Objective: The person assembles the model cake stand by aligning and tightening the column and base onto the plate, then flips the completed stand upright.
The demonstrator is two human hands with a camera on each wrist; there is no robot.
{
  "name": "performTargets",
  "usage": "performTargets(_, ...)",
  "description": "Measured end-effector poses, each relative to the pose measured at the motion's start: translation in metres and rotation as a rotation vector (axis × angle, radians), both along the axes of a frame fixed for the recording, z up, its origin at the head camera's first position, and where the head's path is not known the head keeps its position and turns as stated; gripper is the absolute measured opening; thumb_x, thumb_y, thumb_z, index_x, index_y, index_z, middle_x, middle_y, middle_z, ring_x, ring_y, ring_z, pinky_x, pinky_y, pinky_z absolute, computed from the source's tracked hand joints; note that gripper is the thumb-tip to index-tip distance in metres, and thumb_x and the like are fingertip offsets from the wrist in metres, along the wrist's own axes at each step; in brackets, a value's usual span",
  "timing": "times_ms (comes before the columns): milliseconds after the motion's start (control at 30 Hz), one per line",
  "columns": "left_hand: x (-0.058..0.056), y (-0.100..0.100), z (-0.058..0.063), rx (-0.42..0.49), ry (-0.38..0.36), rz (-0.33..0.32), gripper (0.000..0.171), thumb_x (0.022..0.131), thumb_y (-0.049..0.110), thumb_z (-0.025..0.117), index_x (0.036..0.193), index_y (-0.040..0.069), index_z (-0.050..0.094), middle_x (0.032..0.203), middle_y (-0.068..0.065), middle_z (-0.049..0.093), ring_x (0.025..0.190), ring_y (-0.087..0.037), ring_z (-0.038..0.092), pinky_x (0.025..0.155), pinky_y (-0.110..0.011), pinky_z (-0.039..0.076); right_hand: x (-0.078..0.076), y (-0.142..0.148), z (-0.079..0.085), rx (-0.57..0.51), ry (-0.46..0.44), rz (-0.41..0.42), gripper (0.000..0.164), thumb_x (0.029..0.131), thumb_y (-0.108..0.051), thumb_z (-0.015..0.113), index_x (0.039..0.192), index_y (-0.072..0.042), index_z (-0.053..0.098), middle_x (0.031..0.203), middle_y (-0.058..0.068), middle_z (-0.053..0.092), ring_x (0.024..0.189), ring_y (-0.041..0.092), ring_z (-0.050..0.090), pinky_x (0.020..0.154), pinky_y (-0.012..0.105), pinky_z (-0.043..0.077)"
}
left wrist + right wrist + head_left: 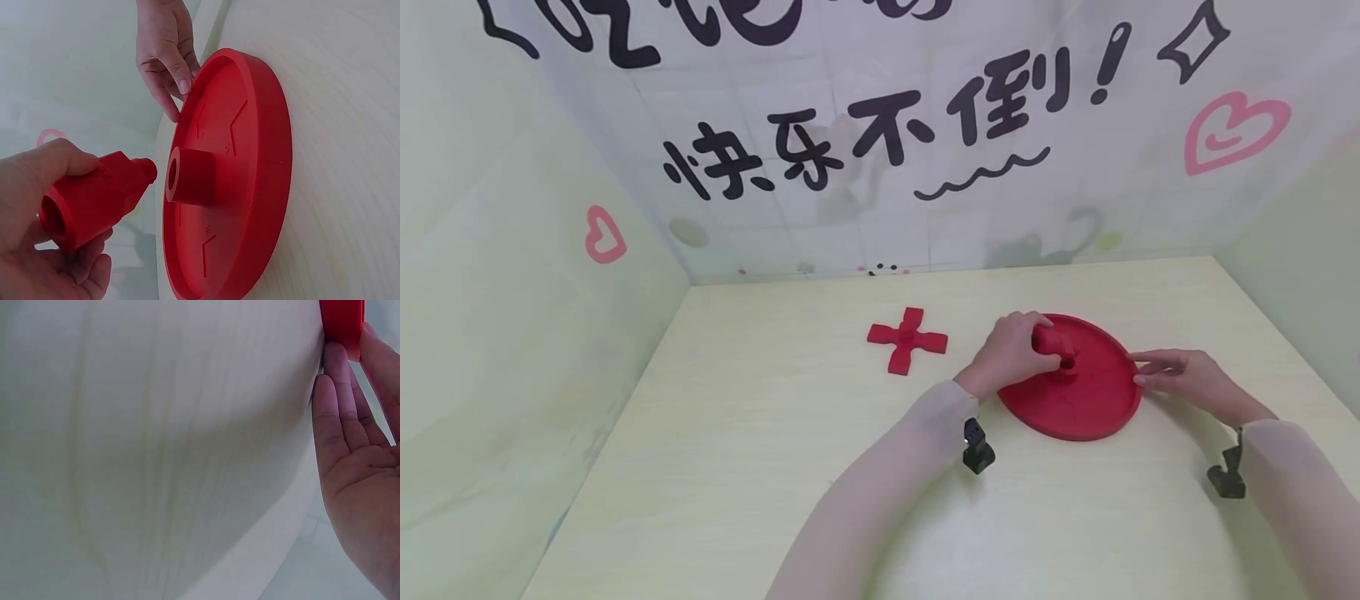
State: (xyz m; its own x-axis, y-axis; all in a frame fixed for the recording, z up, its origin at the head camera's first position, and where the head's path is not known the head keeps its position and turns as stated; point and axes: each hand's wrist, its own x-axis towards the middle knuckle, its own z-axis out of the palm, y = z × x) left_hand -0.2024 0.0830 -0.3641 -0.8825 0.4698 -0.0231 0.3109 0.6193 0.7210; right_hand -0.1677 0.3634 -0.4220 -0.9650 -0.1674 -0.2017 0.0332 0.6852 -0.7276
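A round red tray-like disc (1097, 412) with a raised rim lies on the table, and a hollow post (199, 178) rises from its middle. My left hand (1011, 354) grips a red hollow connector (87, 203) above the disc. The connector's narrow end points at the post's opening, with a small gap between them in the left wrist view. At the disc's right edge is my right hand (1191, 379). Its fairly straight fingers (328, 406) and thumb touch the rim.
A flat red cross-shaped piece (907, 340) with a small raised centre lies to the left of the disc. Behind the pale wooden table (722, 467) hangs a white printed cloth (880, 208), and pale panels stand at the left and right sides.
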Motion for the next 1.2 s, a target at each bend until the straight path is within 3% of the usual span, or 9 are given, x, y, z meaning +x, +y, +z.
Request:
performTargets(600,-0.007,0.006,-0.006,0.094,-0.015,0.013,0.038,0.075,0.020,0.076,0.107,0.012,0.056,0.092,0.006,0.055,0.081,-0.005,0.050,0.057,-0.014,0.046,0.002,0.001,-0.001,-0.008,0.025,-0.001,0.059,0.084,-0.032,0.066,0.129,0.001,0.049,0.110,0.020,0.060,0.092,0.018,0.057,0.068,0.028,0.049)
performTargets(833,-0.010,0.013,-0.003,0.058,-0.071,0.028,0.039,0.073,0.021,0.078,0.105,0.014,0.056,0.088,0.007,0.055,0.075,-0.004,0.052,0.056,-0.015,0.046,0.001,0.001,-0.002,-0.008,0.015,-0.006,0.060,0.084,-0.033,0.066,0.130,0.001,0.047,0.111,0.021,0.059,0.096,0.027,0.056,0.067,0.029,0.049)
performTargets(1033,-0.014,0.020,-0.004,0.016,-0.057,-0.001,0.039,0.074,0.022,0.077,0.106,0.013,0.057,0.089,0.007,0.055,0.075,-0.004,0.052,0.056,-0.015,0.046,0.002,0.001,-0.001,-0.007,0.018,-0.008,0.059,0.085,-0.033,0.065,0.131,0.001,0.047,0.111,0.021,0.059,0.097,0.030,0.055,0.068,0.028,0.049)
performTargets(1200,-0.015,0.025,-0.007,0.007,-0.067,0.018,0.039,0.074,0.023,0.077,0.107,0.015,0.057,0.089,0.008,0.054,0.075,-0.003,0.052,0.055,-0.016,0.046,0.003,0.001,-0.002,-0.013,0.019,-0.007,0.060,0.085,-0.033,0.065,0.131,0.001,0.047,0.112,0.022,0.059,0.098,0.031,0.055,0.068,0.027,0.050)
